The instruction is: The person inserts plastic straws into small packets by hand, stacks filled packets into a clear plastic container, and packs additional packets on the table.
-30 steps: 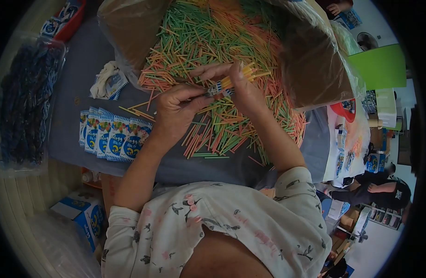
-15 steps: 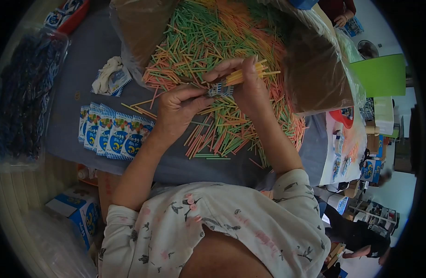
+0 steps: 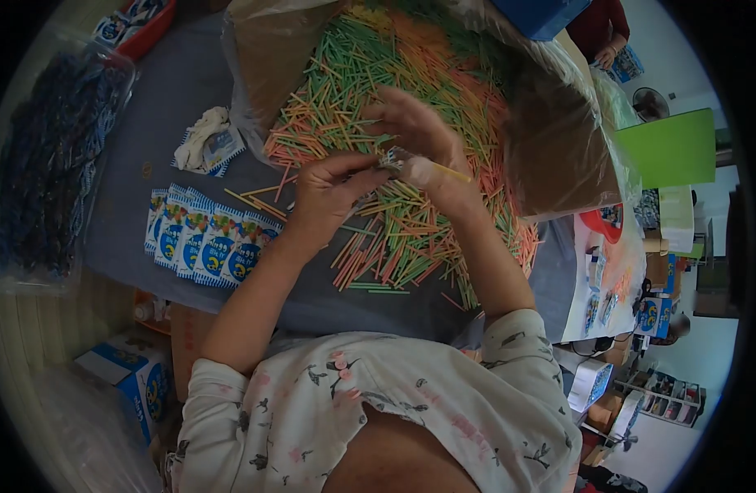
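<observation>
Just over the near side of a heap of thin green, orange and pink sticks (image 3: 411,222), my left hand (image 3: 322,197) pinches a small silvery-blue packet (image 3: 392,159) between thumb and fingertips. My right hand (image 3: 431,152) is at the packet's other side, its fingers stretched out and slightly blurred, its thumb side against the packet. A single yellow stick (image 3: 453,173) pokes out beside that thumb. Left of my left forearm, several blue-and-white printed packets (image 3: 205,238) lie overlapping in a row.
A clear tub of dark blue wrappers (image 3: 57,164) stands at left. A whitish crumpled item (image 3: 204,138) rests on another packet nearby. Plastic-lined cardboard flaps (image 3: 558,131) flank the heap. Red baskets (image 3: 148,37) sit at the edges. At upper right is another person's hand (image 3: 606,57).
The bunch of yellow sticks in my right hand no longer shows, except one stick. My right fingers have spread and straightened. My left hand keeps its pinch on the packet.
</observation>
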The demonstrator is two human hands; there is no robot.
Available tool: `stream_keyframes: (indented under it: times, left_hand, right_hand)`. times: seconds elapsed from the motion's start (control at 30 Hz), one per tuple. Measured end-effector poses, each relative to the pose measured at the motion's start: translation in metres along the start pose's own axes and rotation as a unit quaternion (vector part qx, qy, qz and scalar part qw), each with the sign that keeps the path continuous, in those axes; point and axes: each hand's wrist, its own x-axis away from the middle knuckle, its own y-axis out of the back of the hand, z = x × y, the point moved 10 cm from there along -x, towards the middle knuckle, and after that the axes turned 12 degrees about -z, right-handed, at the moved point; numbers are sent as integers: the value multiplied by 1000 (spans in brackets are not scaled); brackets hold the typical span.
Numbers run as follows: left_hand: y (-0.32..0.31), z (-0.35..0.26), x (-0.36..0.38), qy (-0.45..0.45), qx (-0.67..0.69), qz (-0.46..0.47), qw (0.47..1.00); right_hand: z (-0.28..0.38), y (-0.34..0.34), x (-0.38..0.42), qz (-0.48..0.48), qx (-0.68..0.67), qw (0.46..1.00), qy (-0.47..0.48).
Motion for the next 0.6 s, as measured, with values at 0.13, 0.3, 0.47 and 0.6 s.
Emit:
stream_keyframes:
  times: [0.13, 0.3, 0.47, 0.6]
  left_hand:
    - [-10, -3, -6, 34, 59, 2, 998]
    - [-19, 0, 4, -55, 7, 21, 998]
    - [2, 4, 16, -57, -108, 30, 992]
    - [-3, -38, 32, -119, -164, 18, 979]
  right_hand:
    - [12, 20, -8, -89, -1, 996, 17]
    - [-14, -16, 15, 84, -6, 991, -102]
    - [-3, -32, 19, 99, 138, 984, 50]
    - [-6, -35, 25, 141, 80, 985, 51]
